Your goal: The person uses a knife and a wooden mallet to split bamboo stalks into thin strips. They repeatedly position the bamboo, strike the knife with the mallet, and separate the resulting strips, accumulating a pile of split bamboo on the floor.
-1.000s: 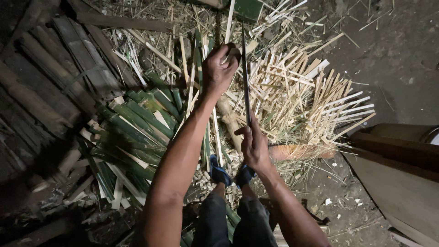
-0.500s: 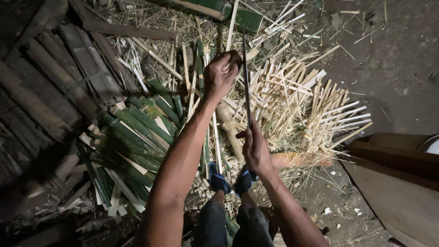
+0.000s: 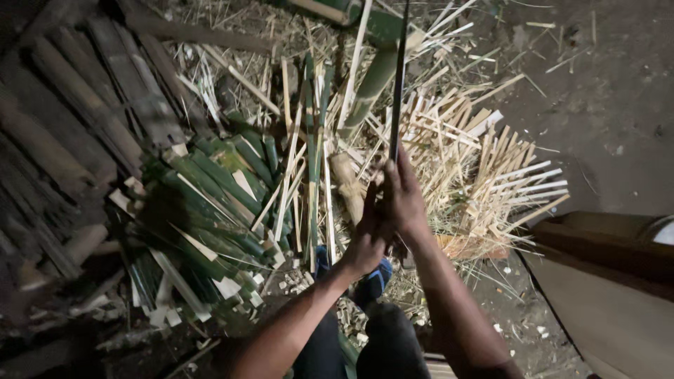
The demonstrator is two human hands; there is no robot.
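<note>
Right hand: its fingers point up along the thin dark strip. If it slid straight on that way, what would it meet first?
Probably only more of the thin dark strip; the right hand would run along it to the picture's top edge. Depth unclear.

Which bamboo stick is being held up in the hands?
The long thin dark strip. Both the left hand and right hand grip its lower end, so it stands upright while the others lie on the ground.

My two bare forearms with no sleeves, left hand (image 3: 365, 242) and right hand (image 3: 404, 200) without gloves or rings I can see, dark trousers (image 3: 382, 347) at the knees, blue shoes (image 3: 375, 281) below.
</note>
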